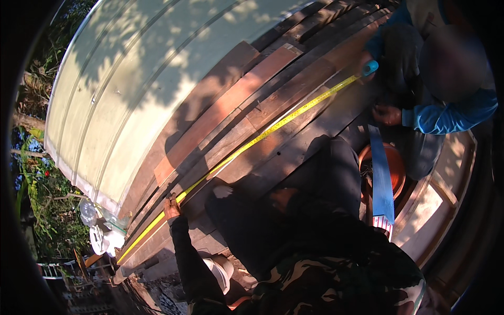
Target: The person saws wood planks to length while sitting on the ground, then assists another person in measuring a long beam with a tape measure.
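A yellow tape measure (273,127) runs stretched out along a long wooden plank (239,134), from lower left to upper right. My left hand (171,206) has its fingers closed at the edge of the yellow blade, which continues past it to the lower left. My right hand (284,197) is beside my bent leg, in deep shadow; its fingers are not clear. At the far end, a co-worker in blue sleeves grips the tape's blue case (370,67) with one hand. The co-worker's other hand (387,114) is lower, near the top of a long blue strip (381,173).
Several planks (226,113) lie side by side next to pale ribbed sheeting (131,79). An orange bucket (397,170) with dark contents stands behind the blue strip. A framed wooden panel (422,215) lies at right. White containers (102,239) and plants (50,205) are at left.
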Demonstrator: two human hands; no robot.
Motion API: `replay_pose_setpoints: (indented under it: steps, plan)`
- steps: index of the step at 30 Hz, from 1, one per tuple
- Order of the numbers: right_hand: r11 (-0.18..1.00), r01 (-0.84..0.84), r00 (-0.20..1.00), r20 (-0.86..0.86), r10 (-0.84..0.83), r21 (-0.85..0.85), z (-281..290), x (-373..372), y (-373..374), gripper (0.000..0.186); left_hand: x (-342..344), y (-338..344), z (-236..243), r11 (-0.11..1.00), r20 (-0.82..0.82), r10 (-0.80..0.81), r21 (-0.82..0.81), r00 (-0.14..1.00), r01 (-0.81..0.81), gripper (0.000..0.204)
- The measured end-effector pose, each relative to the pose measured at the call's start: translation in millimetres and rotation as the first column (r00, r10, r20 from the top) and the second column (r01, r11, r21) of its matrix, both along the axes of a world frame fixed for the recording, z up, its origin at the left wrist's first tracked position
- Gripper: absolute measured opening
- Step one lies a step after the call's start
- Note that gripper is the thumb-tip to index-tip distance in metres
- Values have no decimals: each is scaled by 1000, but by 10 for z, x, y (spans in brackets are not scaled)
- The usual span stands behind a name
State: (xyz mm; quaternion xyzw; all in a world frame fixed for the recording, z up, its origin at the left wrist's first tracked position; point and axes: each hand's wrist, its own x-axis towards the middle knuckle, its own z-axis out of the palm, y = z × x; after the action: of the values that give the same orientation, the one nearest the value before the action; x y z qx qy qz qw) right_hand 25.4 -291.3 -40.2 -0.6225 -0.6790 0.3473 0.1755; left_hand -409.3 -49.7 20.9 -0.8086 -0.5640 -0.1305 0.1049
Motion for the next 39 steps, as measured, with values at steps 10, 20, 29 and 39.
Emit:
replay_pose_setpoints:
  steps: [10,20,29,39]
  plan:
    - [1000,-6,998,67,5,25,-76,-29,11,35,-132,-212,147,925,-335,-71,331,939,188,50]
    - [999,36,999,-7,-36,23,-56,-28,13,34,-333,-861,747,963,-393,-162,136,905,231,61]
    - [977,100,991,-105,-81,190,31,33,-55,29,-1334,-960,319,995,-397,95,34,913,-89,21]
    - [955,242,779,-622,-84,174,372,123,-25,47,-1773,-1073,626,962,-292,267,19,918,-274,20]
